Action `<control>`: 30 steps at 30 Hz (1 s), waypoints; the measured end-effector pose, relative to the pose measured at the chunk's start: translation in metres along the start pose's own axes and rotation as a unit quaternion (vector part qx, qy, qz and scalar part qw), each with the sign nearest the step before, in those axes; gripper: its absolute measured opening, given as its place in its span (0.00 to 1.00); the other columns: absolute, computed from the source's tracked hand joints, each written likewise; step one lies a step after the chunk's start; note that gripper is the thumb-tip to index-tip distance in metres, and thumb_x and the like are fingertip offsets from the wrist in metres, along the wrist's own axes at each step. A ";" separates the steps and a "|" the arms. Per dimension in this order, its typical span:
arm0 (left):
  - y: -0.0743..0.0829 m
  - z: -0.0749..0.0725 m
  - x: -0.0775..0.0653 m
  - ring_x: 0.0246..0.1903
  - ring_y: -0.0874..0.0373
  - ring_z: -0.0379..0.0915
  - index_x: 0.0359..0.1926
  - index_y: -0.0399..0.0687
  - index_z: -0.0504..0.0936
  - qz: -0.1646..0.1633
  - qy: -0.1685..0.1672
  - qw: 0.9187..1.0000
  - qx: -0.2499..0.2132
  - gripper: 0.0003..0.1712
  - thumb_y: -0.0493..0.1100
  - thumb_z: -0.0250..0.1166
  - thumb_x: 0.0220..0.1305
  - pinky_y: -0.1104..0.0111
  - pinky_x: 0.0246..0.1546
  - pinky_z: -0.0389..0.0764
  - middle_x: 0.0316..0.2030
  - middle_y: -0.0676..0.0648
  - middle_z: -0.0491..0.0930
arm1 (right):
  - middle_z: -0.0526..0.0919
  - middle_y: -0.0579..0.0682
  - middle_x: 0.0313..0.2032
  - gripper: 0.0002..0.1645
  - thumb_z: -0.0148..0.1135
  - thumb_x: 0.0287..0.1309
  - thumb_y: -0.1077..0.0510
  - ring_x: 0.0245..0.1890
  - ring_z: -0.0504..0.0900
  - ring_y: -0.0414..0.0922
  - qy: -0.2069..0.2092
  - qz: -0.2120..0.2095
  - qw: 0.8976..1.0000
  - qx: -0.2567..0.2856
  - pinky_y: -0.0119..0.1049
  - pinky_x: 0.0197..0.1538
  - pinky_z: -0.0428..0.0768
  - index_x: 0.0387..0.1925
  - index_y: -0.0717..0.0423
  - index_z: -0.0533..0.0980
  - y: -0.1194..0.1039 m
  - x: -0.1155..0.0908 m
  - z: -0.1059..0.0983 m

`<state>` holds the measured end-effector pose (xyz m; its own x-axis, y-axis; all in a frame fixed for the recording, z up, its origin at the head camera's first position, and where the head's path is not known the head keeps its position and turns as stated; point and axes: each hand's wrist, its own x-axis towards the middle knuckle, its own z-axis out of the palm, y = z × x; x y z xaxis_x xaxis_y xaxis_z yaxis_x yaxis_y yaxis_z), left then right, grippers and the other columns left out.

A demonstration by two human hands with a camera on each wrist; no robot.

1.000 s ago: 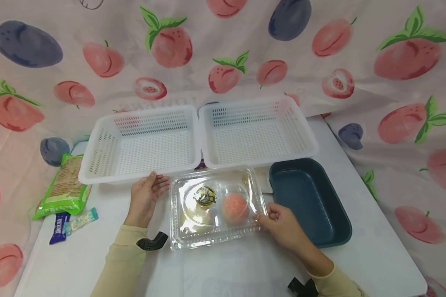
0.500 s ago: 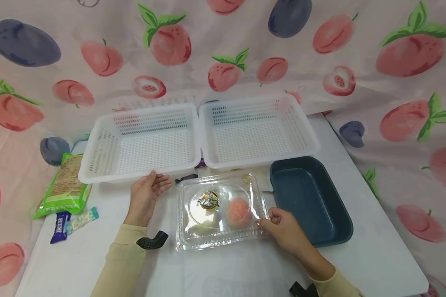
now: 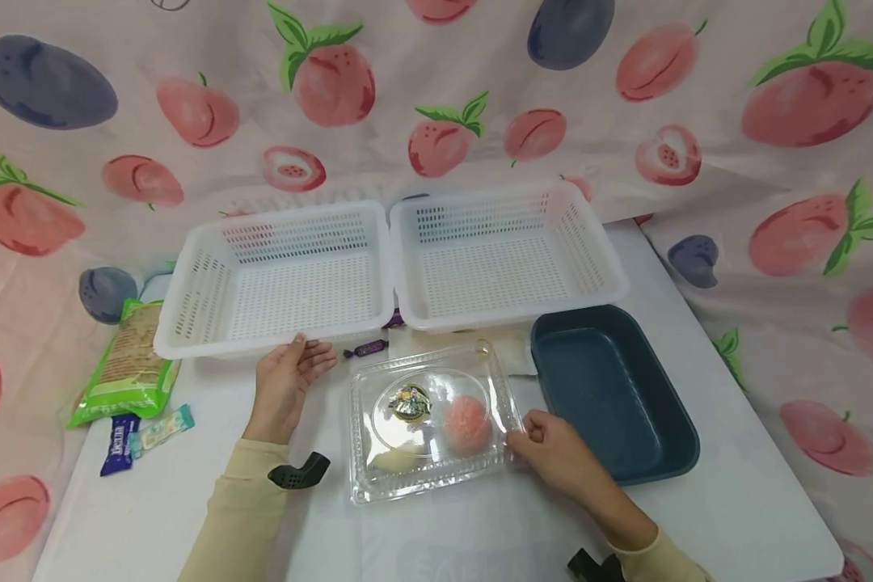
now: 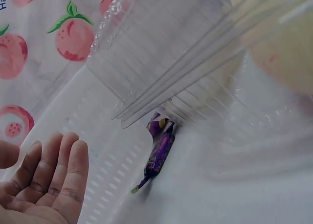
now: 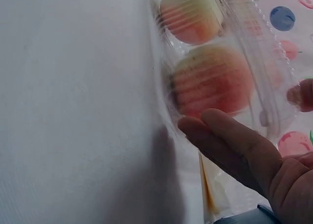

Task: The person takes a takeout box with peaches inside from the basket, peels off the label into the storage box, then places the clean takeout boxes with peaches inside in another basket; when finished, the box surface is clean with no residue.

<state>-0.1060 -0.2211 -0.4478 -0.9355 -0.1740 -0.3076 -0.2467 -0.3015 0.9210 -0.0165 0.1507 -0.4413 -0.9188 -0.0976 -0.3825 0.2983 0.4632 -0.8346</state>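
Observation:
A clear plastic clamshell box (image 3: pixel 436 477) with a gold-and-black sticker sits on the table in the head view. Inside are a reddish peach (image 3: pixel 468 424) and a paler peach (image 3: pixel 398 459). My right hand (image 3: pixel 556 453) grips the box's right end; in the right wrist view its thumb (image 5: pixel 301 95) is at the rim and its fingers lie along the side. My left hand (image 3: pixel 285 388) is apart from the box, fingers extended, by the front rim of the left white basket (image 3: pixel 211 353). A purple-wrapped candy (image 4: pixel 160 155) lies between left hand and box.
A second white basket (image 3: pixel 509 315) adjoins the first at the back. Right of the box stands a dark blue tub (image 3: pixel 611 388). A green snack bag (image 3: pixel 127 372), a blue packet (image 3: pixel 120 444) and a teal-and-cream packet (image 3: pixel 162 431) lie at left.
The box has shifted slightly right and towards me, held by my right hand, drawing away from my left. The purple candy has come into sight. My left hand has hardly moved.

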 end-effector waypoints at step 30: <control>0.024 0.022 -0.067 0.70 0.52 0.71 0.69 0.28 0.70 0.009 -0.078 0.976 0.204 0.27 0.46 0.53 0.83 0.67 0.67 0.78 0.71 0.37 0.72 | 0.88 0.58 0.53 0.24 0.63 0.71 0.57 0.52 0.87 0.52 0.056 -0.101 0.988 -0.102 0.48 0.53 0.88 0.63 0.66 0.77 -0.049 0.004 -0.042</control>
<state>-0.0545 -0.1958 -0.3993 -0.9597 -0.0217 -0.2802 -0.2809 0.1050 0.9540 -0.0457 0.1647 -0.3853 -0.9804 -0.1141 -0.1603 0.0574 0.6132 -0.7878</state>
